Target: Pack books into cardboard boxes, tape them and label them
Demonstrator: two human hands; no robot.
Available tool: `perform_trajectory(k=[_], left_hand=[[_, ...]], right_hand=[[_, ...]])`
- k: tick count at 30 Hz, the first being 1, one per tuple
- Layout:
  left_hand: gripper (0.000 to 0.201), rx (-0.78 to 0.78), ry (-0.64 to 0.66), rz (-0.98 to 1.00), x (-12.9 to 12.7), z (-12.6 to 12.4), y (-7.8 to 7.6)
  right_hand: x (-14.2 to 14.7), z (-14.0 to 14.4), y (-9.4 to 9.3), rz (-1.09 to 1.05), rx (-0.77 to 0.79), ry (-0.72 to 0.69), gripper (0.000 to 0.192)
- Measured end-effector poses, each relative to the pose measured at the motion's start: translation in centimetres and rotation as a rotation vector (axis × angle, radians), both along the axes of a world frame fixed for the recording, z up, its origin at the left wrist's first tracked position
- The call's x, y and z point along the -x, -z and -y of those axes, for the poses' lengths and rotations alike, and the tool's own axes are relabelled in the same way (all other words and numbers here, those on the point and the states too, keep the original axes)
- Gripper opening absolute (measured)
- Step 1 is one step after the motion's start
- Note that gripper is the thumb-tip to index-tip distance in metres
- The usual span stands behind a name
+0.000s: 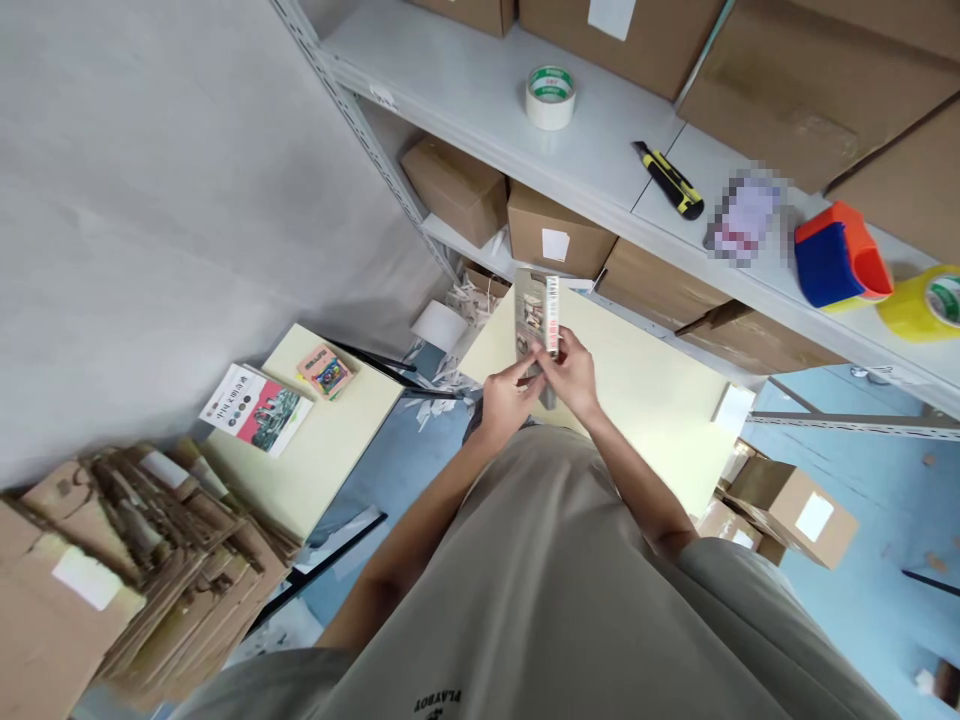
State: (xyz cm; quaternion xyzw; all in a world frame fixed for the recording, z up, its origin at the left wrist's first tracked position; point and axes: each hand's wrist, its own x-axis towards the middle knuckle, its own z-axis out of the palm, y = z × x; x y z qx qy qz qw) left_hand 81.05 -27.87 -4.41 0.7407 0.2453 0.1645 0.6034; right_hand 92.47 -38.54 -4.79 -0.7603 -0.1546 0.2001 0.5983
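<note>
Two hands, left hand (508,402) and right hand (574,372), pinched the near end of a printed book (529,300), the right closer to its pale spine (553,305), and out it pointed, long axis running from the grey-green shirt (555,570), over the cream tabletop (645,360), towards the grey shelf (457,75).

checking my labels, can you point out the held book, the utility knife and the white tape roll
Held book (532,312): head view, on its cover
Utility knife (670,182): head view, mid-handle
White tape roll (550,114): head view, on its outer side
</note>
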Motion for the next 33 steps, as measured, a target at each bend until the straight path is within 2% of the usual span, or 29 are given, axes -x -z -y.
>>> perform_trajectory(k=[2,4,6,8,10,11,14,20,23,25,28,30,33], left_hand=[[0.044,-0.032,0.023,0.039,0.5,-1.1,-0.1],[0.06,-0.03,-0.082,0.065,0.8,-3.2,-0.3],[0.082,0.115,-0.143,0.054,1.0,-5.5,-0.4],[0.094,0.369,-0.045,0.017,1.1,-7.2,-0.4],[0.09,0.562,0.095,-0.021,1.1,-8.0,-0.5],[0.085,0.606,0.136,-0.032,1.2,-8.1,-0.6],[0.077,0.627,0.147,-0.027,1.2,-7.9,-1.0],[0.074,0.591,0.181,-0.019,1.4,-7.5,-1.7],[0.071,0.573,0.134,0.001,1.3,-7.3,-1.5],[0.071,0.528,0.073,0.022,1.1,-7.0,-1.1],[0.067,0.347,-0.041,0.073,0.5,-6.2,-0.7],[0.06,0.19,-0.097,0.09,0.0,-5.1,-0.8],[0.045,0.002,-0.116,0.067,-0.4,-2.8,-1.2]], right_hand=[[-1.1,1.0,-0.1,-0.019,-0.082,0.009,0.066],[-2.2,2.2,-0.3,-0.108,-0.192,-0.021,0.065],[-3.0,3.2,-0.7,-0.217,-0.273,-0.042,0.067],[-3.3,3.9,-1.1,-0.287,-0.315,-0.048,0.071],[-3.5,4.1,-1.3,-0.313,-0.316,-0.066,0.075],[-3.5,4.1,-1.4,-0.318,-0.311,-0.075,0.077],[-3.3,4.0,-1.4,-0.333,-0.312,-0.078,0.082],[-2.8,3.9,-1.4,-0.352,-0.328,-0.096,0.076],[-3.5,3.8,-0.6,-0.338,-0.301,-0.101,0.076],[-4.2,3.5,0.1,-0.255,-0.259,-0.052,0.081],[-3.9,2.5,0.8,-0.101,-0.189,0.042,0.095],[-2.4,1.6,0.7,-0.086,-0.176,-0.009,0.097],[0.1,0.3,-0.1,-0.104,-0.186,-0.113,0.084]])
